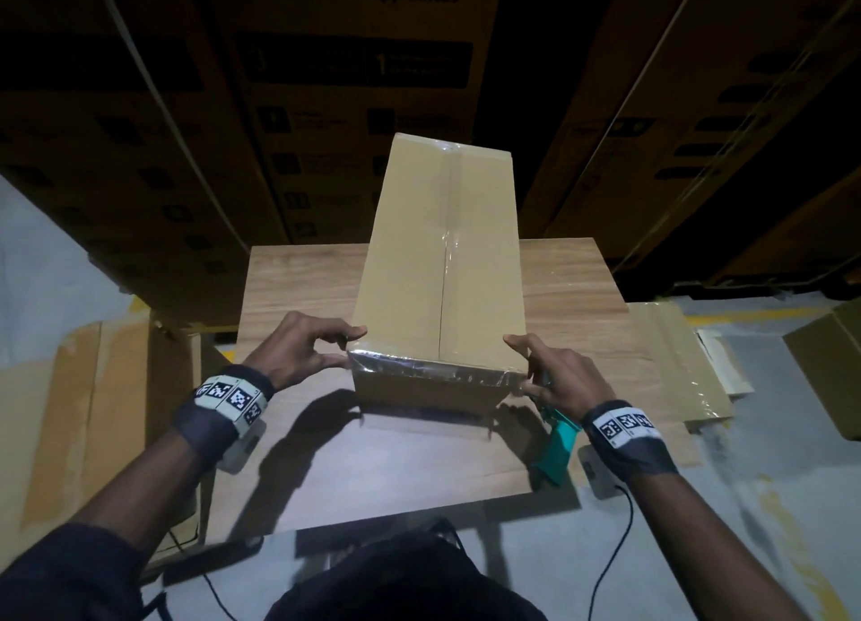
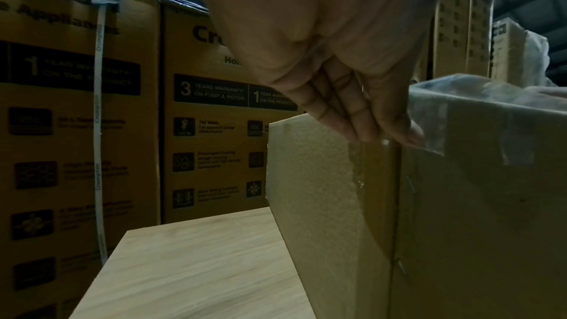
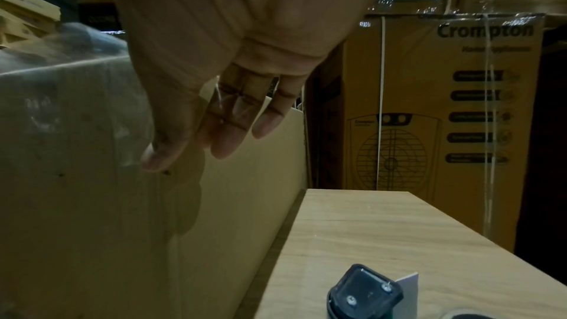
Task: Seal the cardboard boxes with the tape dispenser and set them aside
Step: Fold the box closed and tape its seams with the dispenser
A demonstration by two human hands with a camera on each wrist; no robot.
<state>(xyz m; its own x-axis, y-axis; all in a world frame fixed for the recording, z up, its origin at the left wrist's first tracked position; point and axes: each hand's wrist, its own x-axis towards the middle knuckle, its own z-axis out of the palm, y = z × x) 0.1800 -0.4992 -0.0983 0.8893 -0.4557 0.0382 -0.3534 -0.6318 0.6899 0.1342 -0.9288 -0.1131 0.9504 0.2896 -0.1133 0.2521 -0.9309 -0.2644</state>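
Note:
A tall cardboard box (image 1: 419,257) stands on the wooden table (image 1: 372,457), with clear tape along its top seam and over its near edge. My left hand (image 1: 351,346) is at the near left corner, straight fingers (image 2: 352,115) lying on the tape end on the box (image 2: 475,203) side. At the near right corner my right hand (image 1: 525,364) presses straight fingers (image 3: 227,135) against the box (image 3: 92,203) side. The teal-handled tape dispenser (image 1: 556,443) lies on the table under my right wrist; its black end (image 3: 365,292) shows in the right wrist view.
Large printed appliance cartons (image 1: 354,108) form a wall behind the table. Flattened cardboard (image 1: 79,411) lies on the floor at left, and more (image 1: 675,364) at right. A small carton (image 1: 829,364) sits on the floor far right. Cables (image 1: 610,550) trail by the near edge.

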